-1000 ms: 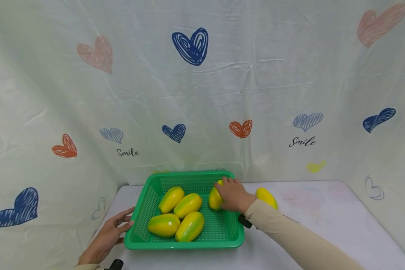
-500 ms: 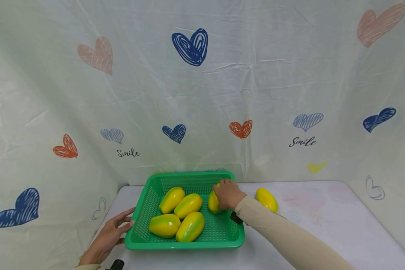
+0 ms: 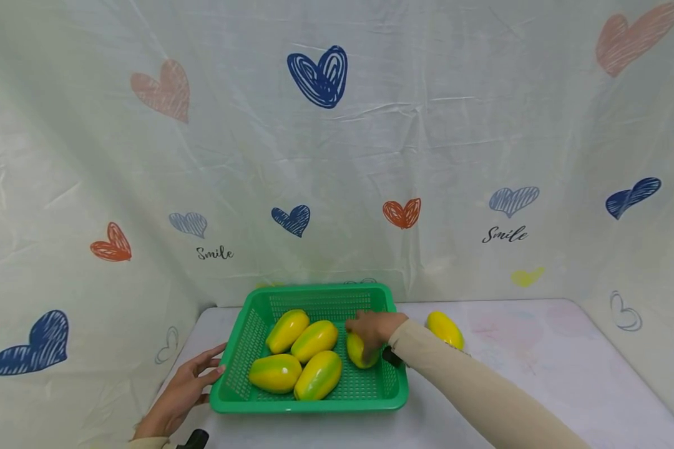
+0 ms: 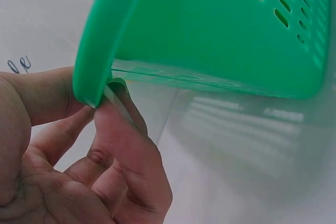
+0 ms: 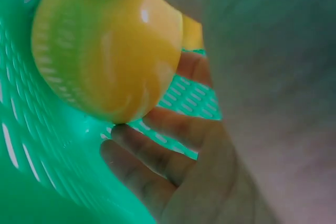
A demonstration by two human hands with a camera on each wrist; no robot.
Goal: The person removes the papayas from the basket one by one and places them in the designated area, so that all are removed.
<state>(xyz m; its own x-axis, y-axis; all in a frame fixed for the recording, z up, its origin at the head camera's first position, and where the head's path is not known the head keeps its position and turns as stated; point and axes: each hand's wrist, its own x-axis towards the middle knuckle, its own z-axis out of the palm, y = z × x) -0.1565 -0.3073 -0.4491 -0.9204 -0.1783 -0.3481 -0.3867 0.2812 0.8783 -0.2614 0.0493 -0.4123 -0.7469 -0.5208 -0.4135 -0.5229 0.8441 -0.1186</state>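
My right hand [image 3: 373, 329] is inside the green basket [image 3: 309, 406], its fingers and thumb around a yellow-green papaya [image 3: 359, 353] at the right side. In the right wrist view the thumb lies over that glossy fruit while fingertips [image 5: 128, 135] reach its lower edge, close to the perforated basket wall. At the basket's left side, my left hand [image 3: 182, 390] pinches the rim [image 4: 94, 61] between thumb and fingers. Several more papayas [image 3: 314, 340] lie together in the left and middle of the basket.
One more papaya [image 3: 445, 329] lies on the white table [image 3: 517, 362] to the right of the basket, partly behind the right sleeve [image 3: 472, 380]. A curtain [image 3: 337, 156] printed with hearts hangs behind the table and at both sides.
Inside the basket, my right hand and the papaya have come nearer to me, and the hand has turned lower over the fruit. My left hand has stayed at the rim.
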